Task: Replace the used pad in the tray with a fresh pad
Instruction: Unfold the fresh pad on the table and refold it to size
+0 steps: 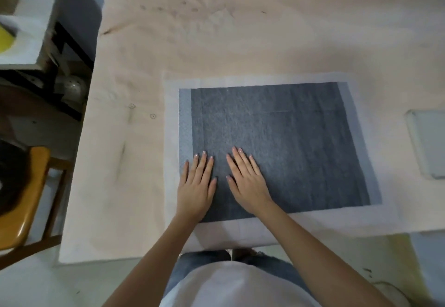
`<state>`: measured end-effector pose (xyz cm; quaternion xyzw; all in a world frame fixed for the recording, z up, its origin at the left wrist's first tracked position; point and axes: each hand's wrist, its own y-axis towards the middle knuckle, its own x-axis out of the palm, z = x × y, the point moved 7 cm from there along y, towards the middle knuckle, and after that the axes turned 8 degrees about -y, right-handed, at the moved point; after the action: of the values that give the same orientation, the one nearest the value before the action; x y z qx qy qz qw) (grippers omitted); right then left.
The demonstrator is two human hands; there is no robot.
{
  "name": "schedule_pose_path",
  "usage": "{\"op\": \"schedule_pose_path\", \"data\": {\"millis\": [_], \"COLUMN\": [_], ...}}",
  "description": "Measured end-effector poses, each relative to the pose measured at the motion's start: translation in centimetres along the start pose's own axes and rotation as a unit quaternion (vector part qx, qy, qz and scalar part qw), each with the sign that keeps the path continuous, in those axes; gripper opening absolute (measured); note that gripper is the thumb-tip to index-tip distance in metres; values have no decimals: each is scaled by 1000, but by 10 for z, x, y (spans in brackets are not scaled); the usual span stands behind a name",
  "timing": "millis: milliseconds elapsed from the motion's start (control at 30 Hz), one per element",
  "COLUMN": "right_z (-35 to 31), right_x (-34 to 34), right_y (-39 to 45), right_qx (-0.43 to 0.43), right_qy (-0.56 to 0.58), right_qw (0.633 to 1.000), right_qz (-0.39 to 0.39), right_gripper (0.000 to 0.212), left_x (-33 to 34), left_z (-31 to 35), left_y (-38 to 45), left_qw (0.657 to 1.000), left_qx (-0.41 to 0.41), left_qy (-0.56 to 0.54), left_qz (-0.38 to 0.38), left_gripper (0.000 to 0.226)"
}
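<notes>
Head cam looks steeply down, close over table (144, 66) near edge.

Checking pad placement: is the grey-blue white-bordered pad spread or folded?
Spread: the grey-blue white-bordered pad lies flat, all four borders showing, both hands flat on it.

Both hands lie flat, palms down, on the dark grey pad (277, 143), near its front-left corner. The left hand (196, 187) rests at the pad's left side, fingers straight and close together, pointing away from the body. The right hand (248, 182) lies just beside it toward the pad's middle, fingers slightly spread and angled left, thumb tips nearly meeting. Neither closes a grip. Both bare forearms reach forward from the torso, converging toward the pad.
</notes>
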<state>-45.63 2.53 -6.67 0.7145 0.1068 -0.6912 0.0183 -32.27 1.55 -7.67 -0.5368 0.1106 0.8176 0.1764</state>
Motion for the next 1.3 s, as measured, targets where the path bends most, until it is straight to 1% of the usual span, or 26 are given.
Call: {"op": "schedule_pose_path", "data": {"millis": [67,167,300,367,500,633,733,900,1000,1133,1200,1300], "right_z": [10,33,65,81,114,128,133,141,144,146,148,152], "right_x": [-8,-10,2,10,18,28,33,32,32,31,31,26], "right_y": [-14,-47,-99,-122,-150,-161,-167,-176,-181,-185,-187,-190], "right_qx": [14,48,48,47,41,-15,-59,-107,-136,-169,-175,-161], "right_qy": [3,6,-11,-17,-23,-25,-30,-34,-40,-62,-71,-58], "right_qw": [1000,998,998,998,999,999,997,993,989,982,981,985], "right_qz": [19,31,31,27,-2,-24,-30,-39,-40,-49,-49,-36], "right_gripper": [55,54,54,52,51,58,64,71,69,61,57,53], "left_x": [-6,-8,21,40,66,81,81,72,73,76,75,70], "left_z": [11,48,104,120,136,141,143,143,140,138,137,133], "left_y": [-8,-26,-47,-50,-48,-61,-68,-76,-84,-89,-93,-99], "left_qw": [1000,994,975,968,970,971,975,969,967,964,966,972], "left_qx": [14,90,221,246,222,194,179,207,217,223,219,197], "left_qy": [-20,-55,-34,-11,32,62,52,23,28,48,53,61], "left_qz": [12,19,-18,-47,-98,-123,-119,-130,-134,-134,-130,-113], "left_gripper": [53,53,55,56,62,65,64,68,70,62,60,58]}}
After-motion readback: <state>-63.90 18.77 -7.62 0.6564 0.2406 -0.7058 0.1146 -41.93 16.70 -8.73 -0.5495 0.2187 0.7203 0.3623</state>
